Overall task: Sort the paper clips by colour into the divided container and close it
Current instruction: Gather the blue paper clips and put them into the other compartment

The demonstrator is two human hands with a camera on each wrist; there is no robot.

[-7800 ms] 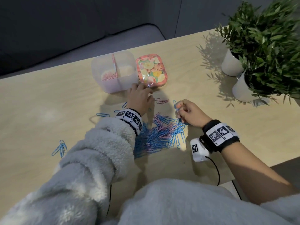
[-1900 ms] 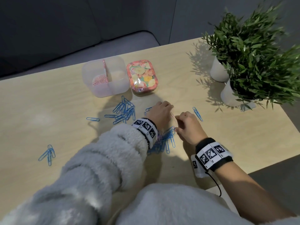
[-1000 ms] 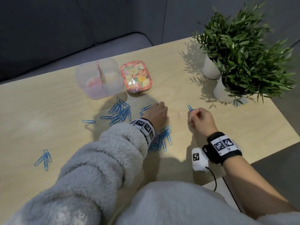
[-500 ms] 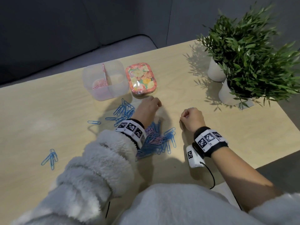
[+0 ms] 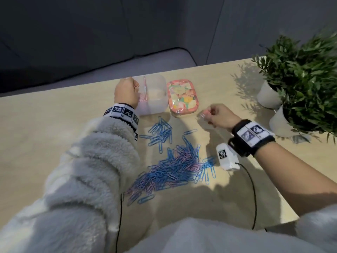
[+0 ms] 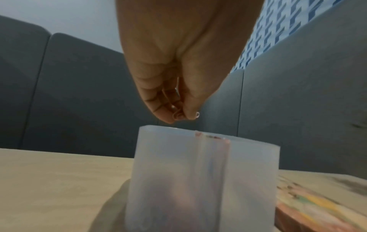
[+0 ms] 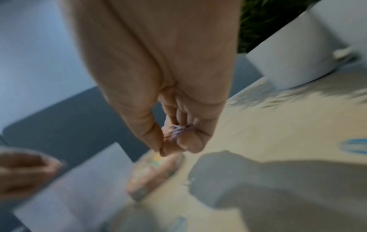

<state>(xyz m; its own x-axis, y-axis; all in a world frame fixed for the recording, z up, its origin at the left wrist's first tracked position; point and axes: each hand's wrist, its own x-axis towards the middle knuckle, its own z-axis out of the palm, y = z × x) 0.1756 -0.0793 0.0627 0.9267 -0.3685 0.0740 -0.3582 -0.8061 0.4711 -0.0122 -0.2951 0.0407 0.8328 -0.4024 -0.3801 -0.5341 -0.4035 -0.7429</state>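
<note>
paper clips: light, slippery wire, heaped mid-table.
our left hand pinches one over the container; our right hand pinches several pink clips; best pinched flat.

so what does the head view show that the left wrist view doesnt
Only the head view shows the mixed pile of clips, the separated blue clips, the potted plants and the right hand holding pink clips. Only the left wrist view shows, from close below, the left hand's fingertips pinching a clip just above the rim. Both show the left hand over the divided container, the floral lid beside it and the table.
</note>
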